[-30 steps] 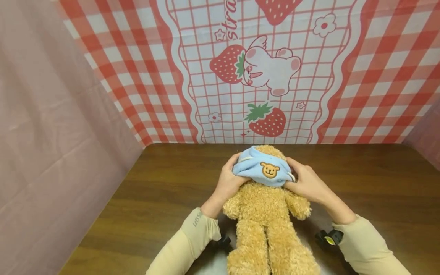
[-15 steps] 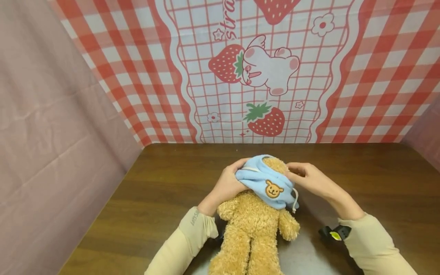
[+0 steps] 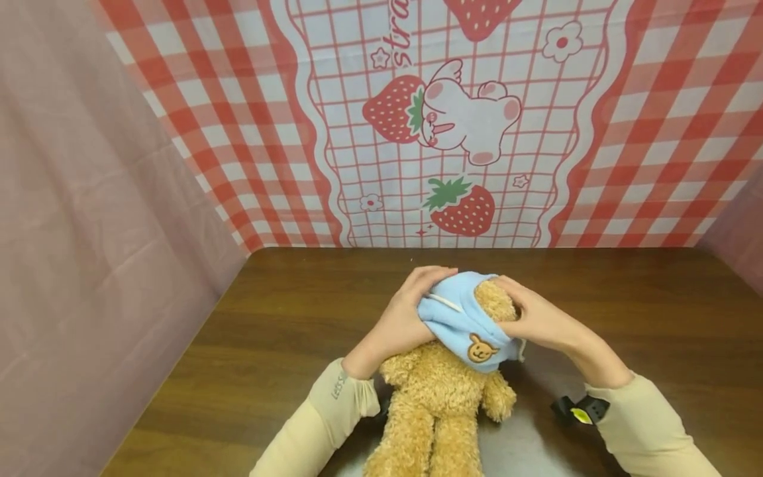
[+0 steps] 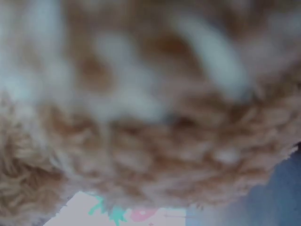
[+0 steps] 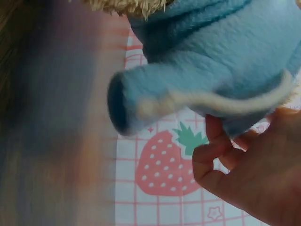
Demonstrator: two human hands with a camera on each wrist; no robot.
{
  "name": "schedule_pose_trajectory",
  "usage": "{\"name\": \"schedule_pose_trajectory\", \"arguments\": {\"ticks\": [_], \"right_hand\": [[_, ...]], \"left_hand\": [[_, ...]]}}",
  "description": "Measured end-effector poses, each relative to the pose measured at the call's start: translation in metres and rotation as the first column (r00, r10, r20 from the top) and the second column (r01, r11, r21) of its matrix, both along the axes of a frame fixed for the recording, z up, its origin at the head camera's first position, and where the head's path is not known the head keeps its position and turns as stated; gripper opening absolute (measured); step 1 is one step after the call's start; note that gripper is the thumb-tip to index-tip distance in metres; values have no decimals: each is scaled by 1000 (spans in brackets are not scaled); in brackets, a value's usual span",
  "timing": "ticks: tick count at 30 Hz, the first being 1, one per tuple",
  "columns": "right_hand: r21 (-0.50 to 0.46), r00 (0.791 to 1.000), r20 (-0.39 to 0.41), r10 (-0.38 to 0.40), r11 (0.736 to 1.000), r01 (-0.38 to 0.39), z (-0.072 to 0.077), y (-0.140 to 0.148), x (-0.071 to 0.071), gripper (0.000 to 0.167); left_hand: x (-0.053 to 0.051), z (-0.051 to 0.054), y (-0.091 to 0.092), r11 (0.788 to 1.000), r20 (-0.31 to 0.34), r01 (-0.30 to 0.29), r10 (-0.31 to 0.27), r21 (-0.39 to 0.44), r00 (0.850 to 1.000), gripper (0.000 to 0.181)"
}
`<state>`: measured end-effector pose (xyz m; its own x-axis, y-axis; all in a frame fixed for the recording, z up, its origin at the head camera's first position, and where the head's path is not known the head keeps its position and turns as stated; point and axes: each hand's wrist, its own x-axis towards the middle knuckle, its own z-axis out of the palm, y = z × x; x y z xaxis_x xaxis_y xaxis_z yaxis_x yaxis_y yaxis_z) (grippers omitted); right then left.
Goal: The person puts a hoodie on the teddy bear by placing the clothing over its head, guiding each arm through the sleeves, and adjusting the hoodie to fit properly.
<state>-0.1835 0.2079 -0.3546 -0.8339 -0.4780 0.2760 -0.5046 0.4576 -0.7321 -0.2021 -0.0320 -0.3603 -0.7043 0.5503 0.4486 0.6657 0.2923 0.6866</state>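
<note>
Head view has the teddy bear (image 3: pixel 438 384) lying along the near part of the desk (image 3: pixel 673 324), legs toward me, with a light blue top (image 3: pixel 447 324) bunched round its head. Fur pokes out of the opening at upper right, both bear arms are bare below the cloth, and right wrist view shows a sleeve (image 5: pixel 162 89) dangling loose.

My left hand (image 3: pixel 405 315) is clamped on one side of the top, fingers over it, thumb lower down. Right hand (image 3: pixel 539 321) has the other edge by the opening, fingers curled in, tips partly hidden. Left wrist view is mostly blurry fur.

Tip for working cloth past a big plush head: stretch the opening with both hands and shift each side a bit at a time. It's sitting crooked, and I reckon fluff drags, so a one-sided tug would just twist it. Keep the pale cord (image 5: pixel 230 102) out from under your fingers too.

Readable stuff: my left cuff (image 3: pixel 348 387) says "Lets S" before the folds eat it. Bear-face patch (image 3: pixel 481 348): no lettering I can see. Black gadget (image 3: pixel 596 407) by my right cuff: nothing legible. Checked backdrop (image 3: pixel 656 132): "stra", sideways, cut off.
</note>
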Motion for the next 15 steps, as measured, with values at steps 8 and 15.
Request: {"name": "schedule_pose_trajectory", "arguments": {"ticks": [8,15], "right_hand": [[-181,986,77,147,975,-131,-2,0,0,40],[-280,985,19,169,947,-157,-3,1,-1,38]], "left_hand": [[-3,1,-2,988,101,153,-155,26,983,76],[-2,9,-14,926,303,355,-377,126,875,75]]}}
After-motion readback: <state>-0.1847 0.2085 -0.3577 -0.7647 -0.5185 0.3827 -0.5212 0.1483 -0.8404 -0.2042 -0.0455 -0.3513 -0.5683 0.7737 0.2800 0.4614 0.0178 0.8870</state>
